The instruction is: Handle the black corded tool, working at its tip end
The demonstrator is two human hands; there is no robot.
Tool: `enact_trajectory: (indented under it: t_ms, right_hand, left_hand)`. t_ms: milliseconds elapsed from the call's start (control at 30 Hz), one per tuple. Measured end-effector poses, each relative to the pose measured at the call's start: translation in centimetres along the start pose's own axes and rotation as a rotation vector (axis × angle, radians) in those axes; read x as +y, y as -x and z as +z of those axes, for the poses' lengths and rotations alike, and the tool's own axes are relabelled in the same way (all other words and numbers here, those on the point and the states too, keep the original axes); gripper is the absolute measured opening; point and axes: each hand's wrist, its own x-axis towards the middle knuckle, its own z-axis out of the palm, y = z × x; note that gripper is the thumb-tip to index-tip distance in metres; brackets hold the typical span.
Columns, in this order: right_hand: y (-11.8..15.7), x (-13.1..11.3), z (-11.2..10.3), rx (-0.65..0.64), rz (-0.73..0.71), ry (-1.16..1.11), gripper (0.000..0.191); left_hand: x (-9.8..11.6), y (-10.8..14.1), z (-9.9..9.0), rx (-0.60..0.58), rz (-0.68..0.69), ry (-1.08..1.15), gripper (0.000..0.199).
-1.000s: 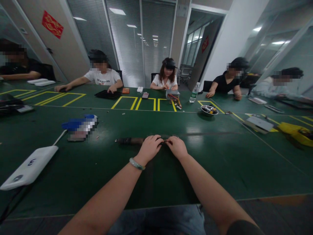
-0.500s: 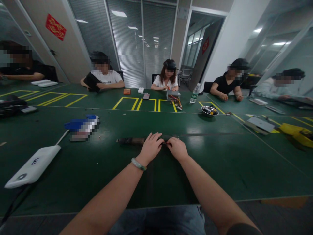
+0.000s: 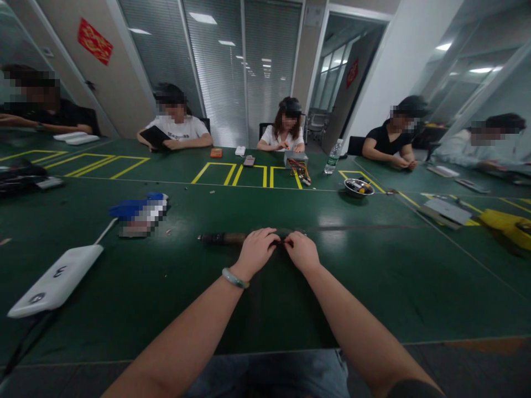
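the left hand (image 3: 258, 250) partly hides the dark tool (image 3: 230, 239). what the right hand (image 3: 302, 251) touches (at its fingertips (image 3: 287, 243)) is too small to tell.

Open on the right, crowded left
Right of the right hand (image 3: 302, 252), open surface (image 3: 394, 276) runs to the yellow bag (image 3: 503, 225), with the metal bowl (image 3: 359, 195) ahead. Sideways from the left hand (image 3: 256, 251), the dark tool (image 3: 226, 239) is in the way, then the white device (image 3: 68, 271) and its cable (image 3: 106, 231).
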Motion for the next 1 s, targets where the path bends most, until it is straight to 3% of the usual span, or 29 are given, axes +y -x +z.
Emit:
enact_trajectory:
  t_ms: [433, 600, 800, 1000]
  right_hand:
    - [-0.3, 0.9, 0.2, -0.045, 0.002, -0.223, 0.003]
    - [-0.3, 0.9, 0.4, -0.022, -0.012, -0.222, 0.005]
    - [-0.7, 1.1, 1.0, -0.029, -0.053, -0.175, 0.023]
    - [-1.1, 1.2, 1.2, -0.066, -0.118, -0.055, 0.023]
  left_hand:
    - [0.1, -0.1, -0.3, 0.0, 0.014, 0.019, 0.024]
    - [0.2, -0.1, -0.3, 0.005, 0.015, 0.03, 0.023]
    - [0.2, -0.2, -0.1, 0.006, 0.023, 0.022, 0.021]
    - [0.2, -0.1, -0.1, 0.018, 0.03, 0.002, 0.022]
